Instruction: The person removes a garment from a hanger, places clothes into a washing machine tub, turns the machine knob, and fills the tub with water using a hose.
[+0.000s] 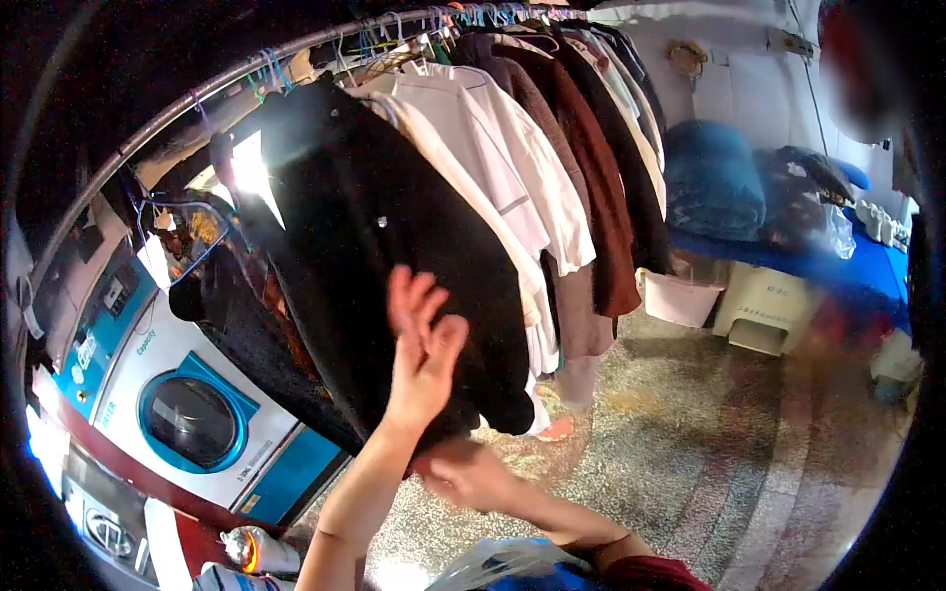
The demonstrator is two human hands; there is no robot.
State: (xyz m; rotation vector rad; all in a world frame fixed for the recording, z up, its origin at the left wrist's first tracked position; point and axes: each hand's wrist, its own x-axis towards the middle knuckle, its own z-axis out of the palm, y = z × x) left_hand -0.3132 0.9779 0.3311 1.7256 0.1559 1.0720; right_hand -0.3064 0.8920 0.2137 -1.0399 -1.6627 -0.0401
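Note:
A long black coat (pixel 394 207) with light buttons hangs from the curved rail directly in front of me. My left hand (pixel 424 330) is raised against its front, fingers spread and holding nothing; whether the palm presses on the cloth is hard to tell. Lower down, my right hand (pixel 468 475) is blurred, its fingers curled at the coat's bottom edge. White shirts (pixel 493 148) and a dark brown garment (pixel 581 148) hang beside the coat on the right. Another dark garment (pixel 261 340) hangs to its left.
A metal rail (pixel 187 98) carries the hangers. A white and teal machine with a round door (pixel 192 419) stands at the left. At the right are a pink bin (pixel 680 298), a cream plastic stool (pixel 764 305) and a blue-covered table (pixel 877 281) bearing bundles. Speckled flooring (pixel 670 424) lies below.

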